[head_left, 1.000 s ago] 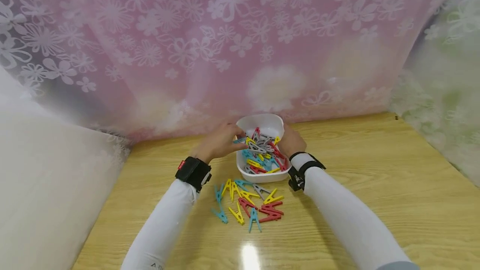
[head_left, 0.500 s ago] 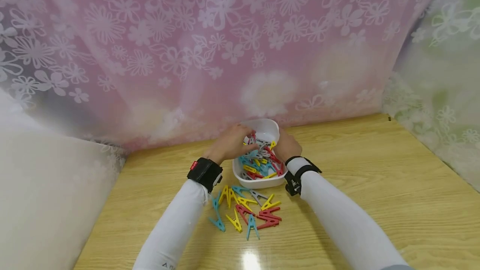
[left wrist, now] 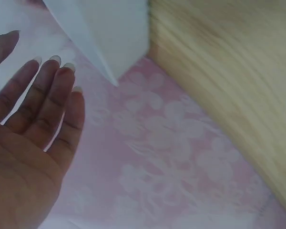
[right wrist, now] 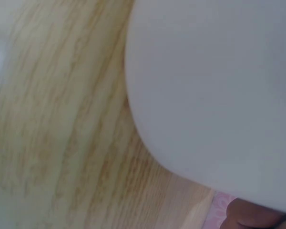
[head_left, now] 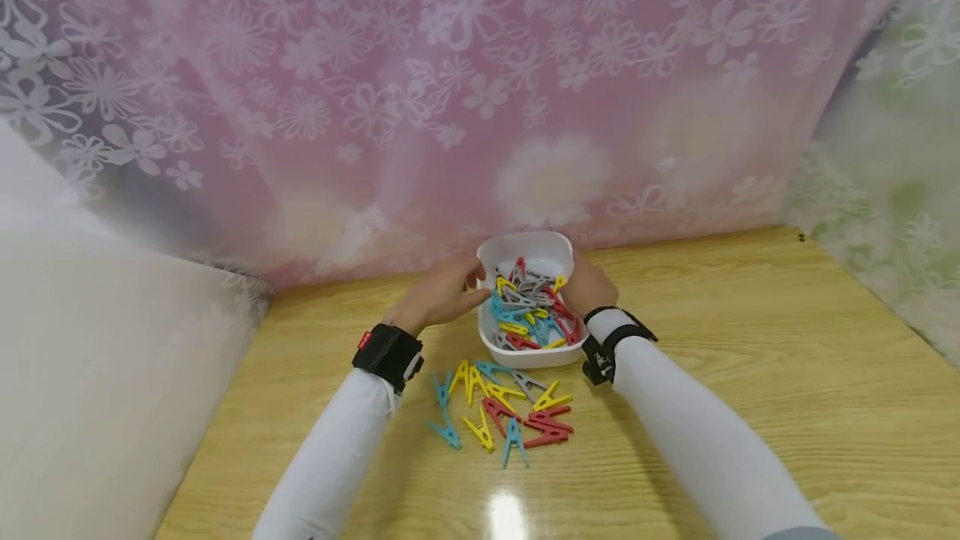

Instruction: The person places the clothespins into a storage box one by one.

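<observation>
A white plastic tub [head_left: 526,357] holds a pile of clothespins [head_left: 528,302] in blue, yellow, red and grey. My right hand [head_left: 588,285] grips the tub's right rim; most of its fingers are hidden. In the right wrist view the tub wall [right wrist: 214,95] fills much of the picture, with a bit of the curled hand [right wrist: 252,214] at the bottom corner. At the left rim, my left hand [head_left: 441,293] reaches with nothing in it. The left wrist view shows that hand [left wrist: 33,138] with its fingers straight, apart from the tub's corner [left wrist: 109,38].
Several loose clothespins [head_left: 495,407], blue, yellow, red and one grey, lie in front of the tub on the wooden table [head_left: 720,315]. A pink flowered curtain [head_left: 420,140] hangs close behind the tub. A pale wall [head_left: 112,357] stands at the left.
My left hand moved over the tub's pile half a second ago and has since drawn back left to the rim. A blue clothespin near its fingers earlier is gone from them. The right hand stays.
</observation>
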`<state>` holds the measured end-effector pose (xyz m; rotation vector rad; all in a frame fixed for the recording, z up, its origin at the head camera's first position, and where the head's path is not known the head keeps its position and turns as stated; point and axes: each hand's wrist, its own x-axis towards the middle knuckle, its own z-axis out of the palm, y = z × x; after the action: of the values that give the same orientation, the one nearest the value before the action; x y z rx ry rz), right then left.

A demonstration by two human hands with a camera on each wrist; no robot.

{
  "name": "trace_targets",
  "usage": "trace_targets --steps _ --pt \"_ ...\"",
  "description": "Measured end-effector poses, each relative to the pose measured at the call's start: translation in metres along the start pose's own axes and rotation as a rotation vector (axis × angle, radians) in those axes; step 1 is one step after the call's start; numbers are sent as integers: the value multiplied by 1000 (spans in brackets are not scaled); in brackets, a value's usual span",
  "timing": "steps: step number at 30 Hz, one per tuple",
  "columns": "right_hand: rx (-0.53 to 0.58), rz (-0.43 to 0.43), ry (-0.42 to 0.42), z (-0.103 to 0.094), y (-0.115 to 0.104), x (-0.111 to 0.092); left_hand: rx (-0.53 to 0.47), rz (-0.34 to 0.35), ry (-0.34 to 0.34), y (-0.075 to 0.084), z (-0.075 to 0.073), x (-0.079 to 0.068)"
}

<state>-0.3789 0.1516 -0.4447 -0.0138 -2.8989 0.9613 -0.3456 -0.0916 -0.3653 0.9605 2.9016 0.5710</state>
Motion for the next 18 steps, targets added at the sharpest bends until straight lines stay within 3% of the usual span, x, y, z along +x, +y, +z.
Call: trace_targets --steps 4,8,12,15,18 --pt "8 3 -5 0 0 0 7 -130 -76 -8 0 -22" --pt "6 13 -12 -2 -1 1 26 -331 -226 -12 3 -47" --pt "1 7 -22 -3 -3 1 -25 -499 -292 -18 12 -68" --pt "-6 14 -30 -3 -4 0 -58 -548 -300 -21 20 -79" --pt "-8 28 -39 -3 -5 -1 -67 -550 -292 -22 29 -85"
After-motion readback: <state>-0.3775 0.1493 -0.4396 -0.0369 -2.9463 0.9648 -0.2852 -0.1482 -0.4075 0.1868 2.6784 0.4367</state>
